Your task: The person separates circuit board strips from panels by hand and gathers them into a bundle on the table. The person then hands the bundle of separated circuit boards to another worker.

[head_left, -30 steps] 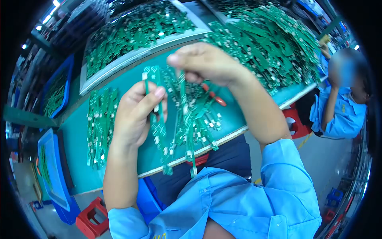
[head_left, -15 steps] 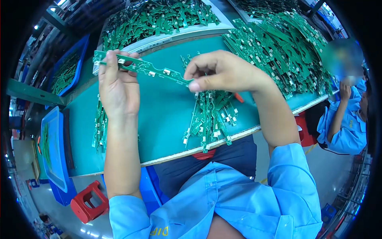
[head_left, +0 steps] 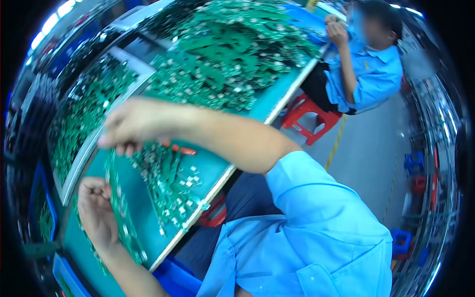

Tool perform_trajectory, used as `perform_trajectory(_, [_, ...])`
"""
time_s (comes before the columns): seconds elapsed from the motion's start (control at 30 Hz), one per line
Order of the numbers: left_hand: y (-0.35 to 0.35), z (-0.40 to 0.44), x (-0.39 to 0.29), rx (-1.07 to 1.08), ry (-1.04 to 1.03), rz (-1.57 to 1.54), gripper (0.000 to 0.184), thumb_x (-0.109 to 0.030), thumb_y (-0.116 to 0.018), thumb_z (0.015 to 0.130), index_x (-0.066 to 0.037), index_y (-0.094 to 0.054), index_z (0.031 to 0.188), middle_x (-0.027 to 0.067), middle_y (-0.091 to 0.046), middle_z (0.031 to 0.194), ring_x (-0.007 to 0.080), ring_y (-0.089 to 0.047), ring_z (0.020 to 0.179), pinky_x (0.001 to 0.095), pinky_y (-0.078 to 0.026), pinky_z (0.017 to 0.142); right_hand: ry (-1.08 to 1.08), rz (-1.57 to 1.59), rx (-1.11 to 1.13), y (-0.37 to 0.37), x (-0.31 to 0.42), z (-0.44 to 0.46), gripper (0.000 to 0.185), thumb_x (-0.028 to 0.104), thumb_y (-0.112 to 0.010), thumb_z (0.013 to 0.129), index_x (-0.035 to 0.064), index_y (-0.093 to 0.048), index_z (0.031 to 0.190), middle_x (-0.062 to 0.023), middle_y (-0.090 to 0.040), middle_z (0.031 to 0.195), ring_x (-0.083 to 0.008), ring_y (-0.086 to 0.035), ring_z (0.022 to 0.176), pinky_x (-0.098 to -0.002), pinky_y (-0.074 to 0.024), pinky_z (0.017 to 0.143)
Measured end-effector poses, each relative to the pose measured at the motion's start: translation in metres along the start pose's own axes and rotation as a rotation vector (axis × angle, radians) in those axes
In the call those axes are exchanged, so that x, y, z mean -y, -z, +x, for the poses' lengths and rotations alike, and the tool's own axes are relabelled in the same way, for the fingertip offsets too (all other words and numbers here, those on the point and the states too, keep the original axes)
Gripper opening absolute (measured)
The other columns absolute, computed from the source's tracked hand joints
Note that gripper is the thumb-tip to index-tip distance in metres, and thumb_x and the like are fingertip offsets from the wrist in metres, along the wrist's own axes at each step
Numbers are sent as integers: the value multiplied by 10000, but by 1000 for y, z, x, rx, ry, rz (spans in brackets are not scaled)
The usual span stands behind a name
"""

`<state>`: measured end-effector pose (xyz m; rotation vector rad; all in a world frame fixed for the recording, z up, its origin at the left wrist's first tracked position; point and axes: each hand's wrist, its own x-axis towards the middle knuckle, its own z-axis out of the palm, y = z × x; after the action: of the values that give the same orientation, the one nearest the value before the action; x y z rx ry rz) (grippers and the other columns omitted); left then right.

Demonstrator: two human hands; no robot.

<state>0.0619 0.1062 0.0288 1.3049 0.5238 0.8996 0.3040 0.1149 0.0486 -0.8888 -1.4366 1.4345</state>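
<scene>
My right hand [head_left: 126, 126], smeared by motion, pinches the upper end of a long green circuit board [head_left: 118, 198], which hangs down over the table. Just left of that board is my left hand [head_left: 96, 210], palm up with its fingers curled in; anything inside them is hidden. To the right of the board, a loose fan of narrow green boards with white parts [head_left: 166, 190] lies on the green table. An orange-red tool [head_left: 183, 150] rests at the top of this fan. More boards lie partly hidden behind my left forearm.
A large heap of green boards [head_left: 232, 54] covers the table's far side. Left of it stands a light-framed tray [head_left: 143, 79] full of boards. Blue trays [head_left: 69, 277] are at lower left. A co-worker [head_left: 368, 74] sits at right beside a red stool [head_left: 311, 119].
The view has swung toward the right. The board that both hands held out level half a second ago no longer shows that way; one hangs upright from my right hand, and my left fingers have curled.
</scene>
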Motion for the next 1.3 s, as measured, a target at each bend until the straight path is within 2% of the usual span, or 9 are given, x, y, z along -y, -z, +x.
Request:
perform_trajectory(0.13, [-12, -3, 3, -13, 115, 321, 310, -360, -571, 899, -64, -478, 889, 2, -496, 751, 67, -462, 592, 189, -386, 512, -37, 36, 100, -22, -9, -3, 256, 263, -673, 832, 25, -629, 750, -38, -624, 655, -102, -600, 578, -223, -439, 498])
perform_trajectory(0.3, [-48, 0, 1, -169, 75, 271, 226, -258, -593, 883, -55, -494, 869, -15, -485, 680, 49, -468, 592, 189, -378, 494, 4, -154, 120, -25, -3, -9, 272, 255, -665, 823, 7, -635, 717, -40, -626, 645, -105, -587, 561, -248, -450, 499])
perform_trajectory(0.37, [-50, 3, 7, -173, 51, 348, 210, -241, -597, 880, -46, -518, 881, -11, -497, 678, 54, -480, 604, 201, -384, 485, 45, -246, 185, -23, -2, -10, 329, 334, -636, 843, 23, -652, 736, -32, -620, 640, -105, -578, 568, -257, -455, 518])
perform_trajectory(0.43, [-18, -3, 11, -64, 153, 440, 206, -216, -575, 895, -24, -548, 965, 6, -535, 722, 74, -500, 615, 222, -399, 491, -81, -211, 203, -20, 0, -10, 432, 441, -601, 869, 33, -651, 733, -11, -579, 609, -76, -523, 557, -241, -434, 514])
perform_trajectory(0.5, [-35, -4, 6, -125, 189, 245, 181, -202, -627, 863, -52, -564, 783, -10, -502, 638, 51, -456, 509, 198, -354, 391, -43, -289, 202, -21, -3, -7, 424, 425, -591, 881, 31, -646, 735, -3, -550, 595, -74, -507, 549, -228, -415, 499])
perform_trajectory(0.63, [-31, -2, 8, 9, 199, -53, 185, -191, -615, 882, -57, -550, 772, -7, -510, 625, 36, -436, 457, 185, -342, 357, -28, -184, 218, -23, -4, -2, 441, 455, -621, 849, 34, -649, 719, -21, -564, 598, -83, -536, 551, -211, -429, 511])
perform_trajectory(0.73, [-31, -1, 4, 2, 223, -70, 178, -192, -599, 895, -58, -555, 787, 28, -567, 636, 44, -458, 446, 177, -342, 357, -26, -94, 194, -26, -9, -2, 399, 390, -601, 888, 65, -602, 656, 14, -524, 565, -46, -496, 512, -194, -375, 459])
perform_trajectory(1.17, [-30, 0, 12, 24, 142, -186, 192, -224, -587, 900, -71, -522, 804, 45, -549, 606, 101, -495, 434, 209, -359, 356, 5, -26, 212, -23, -13, 2, 449, 482, -617, 850, 71, -609, 668, 19, -523, 565, -46, -496, 522, -178, -370, 475])
perform_trajectory(1.3, [-15, 5, -12, -203, 97, 232, 231, -247, -535, 910, -87, -478, 754, 34, -460, 528, 120, -420, 409, 233, -317, 362, -32, -217, 73, 2, -12, 8, 466, 511, -604, 848, 78, -593, 676, 30, -514, 585, -38, -479, 522, -185, -352, 464])
